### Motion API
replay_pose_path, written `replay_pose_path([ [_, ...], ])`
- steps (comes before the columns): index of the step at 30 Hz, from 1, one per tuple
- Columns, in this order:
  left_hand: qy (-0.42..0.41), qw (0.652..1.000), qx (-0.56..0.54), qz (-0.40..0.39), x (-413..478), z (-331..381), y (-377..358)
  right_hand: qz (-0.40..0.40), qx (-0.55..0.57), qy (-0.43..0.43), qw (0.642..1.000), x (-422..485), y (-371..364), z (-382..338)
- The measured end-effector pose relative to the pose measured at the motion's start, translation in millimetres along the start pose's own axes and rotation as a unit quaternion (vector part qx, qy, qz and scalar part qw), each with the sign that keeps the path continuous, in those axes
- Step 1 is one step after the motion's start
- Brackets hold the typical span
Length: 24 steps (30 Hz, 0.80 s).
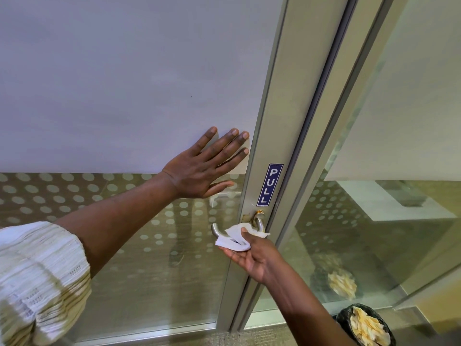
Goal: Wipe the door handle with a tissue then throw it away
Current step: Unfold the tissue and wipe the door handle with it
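Note:
A silver lever door handle (216, 229) sticks out to the left from the metal door frame, below a blue PULL sticker (270, 185). A white tissue (234, 237) is draped over the middle of the lever. My right hand (252, 257) holds the tissue from below, thumb on top, pressed against the handle. My left hand (203, 166) lies flat on the frosted glass of the door, fingers spread, above and to the left of the handle. It holds nothing.
A bin with a black liner (343, 318) stands on the floor at the lower right, holding crumpled yellowish paper. A glass side panel (386, 221) stands right of the door. The door's lower glass has a dotted pattern.

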<state>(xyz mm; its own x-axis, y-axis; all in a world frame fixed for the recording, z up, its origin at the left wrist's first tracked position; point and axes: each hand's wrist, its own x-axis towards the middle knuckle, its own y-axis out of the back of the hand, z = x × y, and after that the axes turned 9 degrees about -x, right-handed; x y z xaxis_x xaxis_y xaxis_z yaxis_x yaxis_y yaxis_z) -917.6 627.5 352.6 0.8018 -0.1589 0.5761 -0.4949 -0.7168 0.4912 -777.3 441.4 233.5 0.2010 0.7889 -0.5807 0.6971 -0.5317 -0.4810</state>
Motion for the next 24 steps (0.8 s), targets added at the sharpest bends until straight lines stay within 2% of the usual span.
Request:
replay_pose_path([
  [2,0.0,1.0,-0.003,-0.002,0.4,0.3,-0.1,0.006,-0.03,0.009,0.999,1.2,10.0,-10.6],
  [4,0.0,1.0,-0.005,-0.005,0.2,0.1,-0.2,0.053,-0.107,0.046,0.992,-0.3,17.4,-25.1],
  [8,0.0,1.0,0.001,-0.003,-0.4,0.5,-0.4,0.121,-0.312,0.099,0.937,-5.3,11.9,-50.6],
  [9,-0.001,1.0,0.003,-0.001,-0.1,0.4,-0.8,0.138,-0.403,0.108,0.898,-3.2,7.1,-54.7],
  [10,-0.002,1.0,0.004,0.0,0.1,0.2,-1.1,0.153,-0.51,0.112,0.839,-1.2,2.3,-56.1],
  [11,-0.003,1.0,0.004,0.001,0.3,0.2,-1.1,0.165,-0.614,0.12,0.763,1.6,-1.5,-56.7],
  [13,-0.002,1.0,0.006,0.003,0.8,0.2,-1.2,0.207,-0.727,0.14,0.639,9.3,-3.0,-53.9],
  [14,-0.002,1.0,0.007,0.005,0.7,0.3,-1.3,0.222,-0.745,0.162,0.608,13.8,1.2,-49.2],
  [15,-0.002,1.0,0.008,0.008,0.7,0.4,-1.3,0.239,-0.757,0.163,0.585,17.7,3.6,-45.2],
  [16,-0.002,1.0,0.009,0.01,0.5,0.5,-1.3,0.265,-0.745,0.174,0.587,20.5,5.0,-41.4],
  [18,-0.003,1.0,0.013,0.011,0.3,0.7,-1.6,0.279,-0.753,0.194,0.563,18.1,4.2,-39.7],
  [19,-0.004,1.0,0.013,0.009,0.4,0.8,-1.7,0.278,-0.769,0.215,0.533,13.2,5.2,-41.3],
  [22,-0.005,1.0,0.01,0.007,0.7,1.7,-1.5,0.23,-0.811,0.291,0.452,-11.3,15.4,-46.2],
  [23,-0.004,1.0,0.01,0.006,0.8,1.7,-1.7,0.216,-0.817,0.302,0.441,-22.0,19.6,-47.8],
  [24,-0.004,1.0,0.01,0.004,0.6,1.1,-2.0,0.208,-0.814,0.307,0.447,-31.8,23.3,-49.3],
])
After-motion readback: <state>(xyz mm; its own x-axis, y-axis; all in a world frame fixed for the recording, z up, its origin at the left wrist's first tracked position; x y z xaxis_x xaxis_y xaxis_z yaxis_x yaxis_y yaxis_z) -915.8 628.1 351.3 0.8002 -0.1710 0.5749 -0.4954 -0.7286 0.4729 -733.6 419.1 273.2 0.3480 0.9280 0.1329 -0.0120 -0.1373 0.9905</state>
